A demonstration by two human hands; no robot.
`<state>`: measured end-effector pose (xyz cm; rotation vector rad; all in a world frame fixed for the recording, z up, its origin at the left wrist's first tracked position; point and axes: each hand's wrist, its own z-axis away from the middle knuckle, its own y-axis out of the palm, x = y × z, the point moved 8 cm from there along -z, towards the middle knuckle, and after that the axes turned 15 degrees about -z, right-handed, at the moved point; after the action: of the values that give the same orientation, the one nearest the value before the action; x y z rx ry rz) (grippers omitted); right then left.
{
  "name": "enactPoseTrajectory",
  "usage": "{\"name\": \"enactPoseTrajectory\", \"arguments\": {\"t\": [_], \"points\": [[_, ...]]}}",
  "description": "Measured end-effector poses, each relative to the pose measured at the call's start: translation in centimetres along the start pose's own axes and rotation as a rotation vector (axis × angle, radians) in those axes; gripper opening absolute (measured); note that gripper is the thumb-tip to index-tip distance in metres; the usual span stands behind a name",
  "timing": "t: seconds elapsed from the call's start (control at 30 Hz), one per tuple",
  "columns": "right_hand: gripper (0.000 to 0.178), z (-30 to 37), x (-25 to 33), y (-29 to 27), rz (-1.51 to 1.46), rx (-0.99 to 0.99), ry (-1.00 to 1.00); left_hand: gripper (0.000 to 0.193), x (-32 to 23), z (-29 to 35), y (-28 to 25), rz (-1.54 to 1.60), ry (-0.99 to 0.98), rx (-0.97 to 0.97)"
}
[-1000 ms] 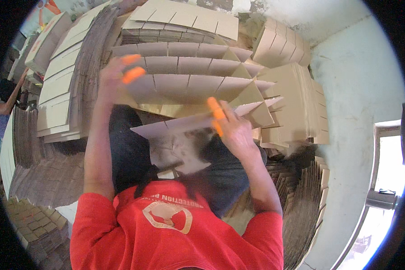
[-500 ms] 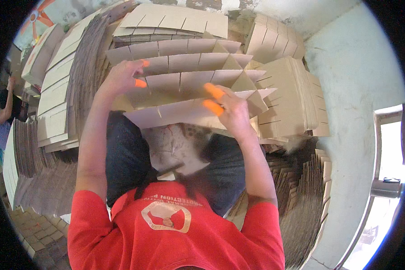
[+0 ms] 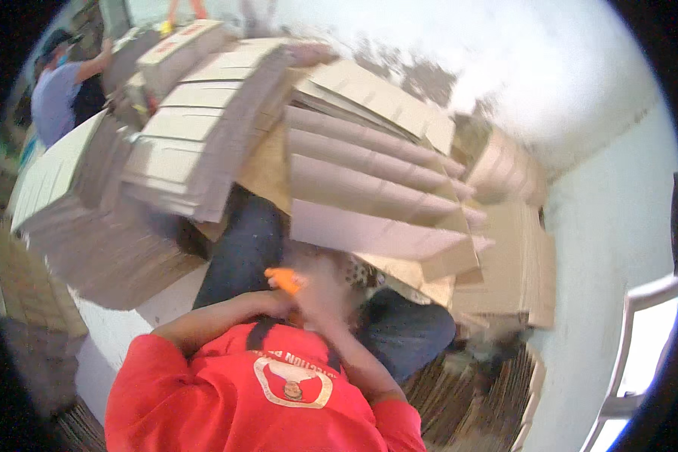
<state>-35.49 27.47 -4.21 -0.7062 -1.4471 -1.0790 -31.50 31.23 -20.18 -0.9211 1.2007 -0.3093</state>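
Observation:
My two hands are together at my waist, in front of the red shirt, both smeared by motion. My left hand [image 3: 281, 303] comes in from the left, its fingers mostly hidden. My right hand [image 3: 322, 297] overlaps it, a blur. Orange finger covers [image 3: 286, 280] show where the hands meet; I cannot tell whether anything is held. Beyond my knees rests a cardboard divider grid [image 3: 369, 226], several long slotted strips standing on edge in parallel, with a cross strip [image 3: 450, 258] through them at the right end. Neither hand touches it.
Slotted cardboard sheets are stacked at the left [image 3: 196, 113], far left [image 3: 60, 169], back [image 3: 384, 94] and right [image 3: 505, 256]. More stacked cardboard [image 3: 467, 399] lies low at the right. A wall and bright window [image 3: 640, 331] bound the right side. Another person [image 3: 56, 94] is at the far left.
Both hands have left the divider grid and drawn back to my waist. My view has swung left, so the grid appears farther right and tilted, and the other person shows more fully.

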Motion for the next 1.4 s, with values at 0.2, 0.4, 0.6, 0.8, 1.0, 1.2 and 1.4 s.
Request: {"name": "enactPoseTrajectory", "arguments": {"t": [0.2,0.4,0.6,0.8,1.0,1.2,1.4], "points": [[0.059,-0.7,3.3,10.0,0.767,0.468,-0.084,0.016,2.6,0.8,4.1,-0.158,-0.005,0.242],[0.052,1.2,3.9,9.9,0.536,0.413,-0.093,0.016,1.5,-3.2,5.1,-0.219,0.142,0.282],[0.054,1.5,-0.2,7.3,0.209,0.412,0.004,0.016,2.0,-4.3,5.0,-0.259,0.18,0.267],[0.054,3.4,1.9,13.1,0.016,0.767,0.268,0.016,2.3,-5.8,5.2,-0.259,0.228,0.27],[0.041,2.5,8.3,4.0,0.122,0.127,-0.105,0.018,3.4,-6.6,5.8,-0.249,0.257,0.249],[0.054,11.8,18.4,-27.1,0.202,-0.868,-0.79,0.019,3.8,-8.7,6.9,-0.24,0.402,0.191],[0.074,16.6,19.7,-36.6,1.7,-1.285,0.272,0.015,5.0,-8.2,8.3,-0.289,0.57,0.173]]}}
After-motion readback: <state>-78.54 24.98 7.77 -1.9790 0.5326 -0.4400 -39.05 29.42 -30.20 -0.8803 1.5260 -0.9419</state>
